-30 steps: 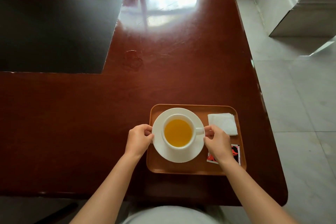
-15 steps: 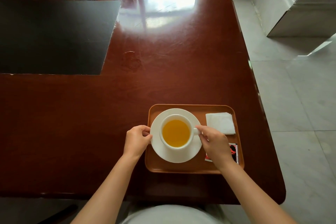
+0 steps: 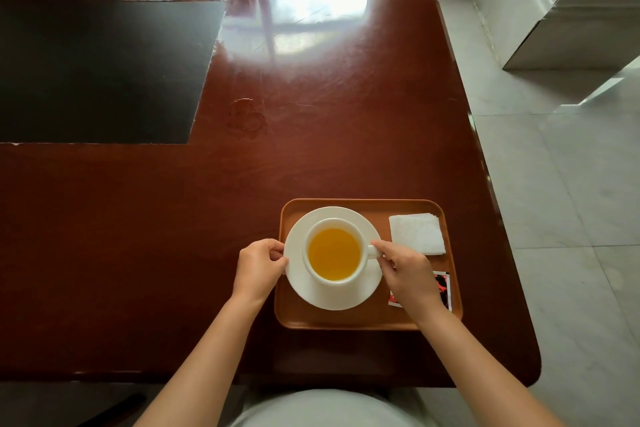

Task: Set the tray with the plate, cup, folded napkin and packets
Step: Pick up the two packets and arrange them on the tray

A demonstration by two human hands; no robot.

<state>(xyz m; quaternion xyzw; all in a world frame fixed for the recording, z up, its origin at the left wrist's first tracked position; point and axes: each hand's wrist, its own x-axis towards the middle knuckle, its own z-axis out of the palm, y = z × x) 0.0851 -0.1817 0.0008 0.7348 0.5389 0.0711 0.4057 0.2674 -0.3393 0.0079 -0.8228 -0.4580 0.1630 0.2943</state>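
Observation:
An orange-brown tray (image 3: 349, 321) lies near the table's front right corner. On its left half sits a white plate (image 3: 341, 300) bearing a white cup (image 3: 360, 262) of yellow-orange liquid. My left hand (image 3: 259, 267) pinches the plate's left rim. My right hand (image 3: 408, 270) holds the cup's handle at the right. A folded white napkin (image 3: 417, 234) rests in the tray's far right corner. A red, black and white packet (image 3: 443, 286) lies below it, largely hidden under my right hand.
The dark red glossy table (image 3: 311, 135) has a black inset panel (image 3: 97, 69) at the far left and a faint ring stain (image 3: 246, 118) mid-table. Its right edge meets tiled floor, with a white cabinet (image 3: 561, 3) at the far right.
My right hand has shifted from the plate's right rim up onto the cup's handle. The left hand stays on the plate's left rim; the tray's contents have not moved.

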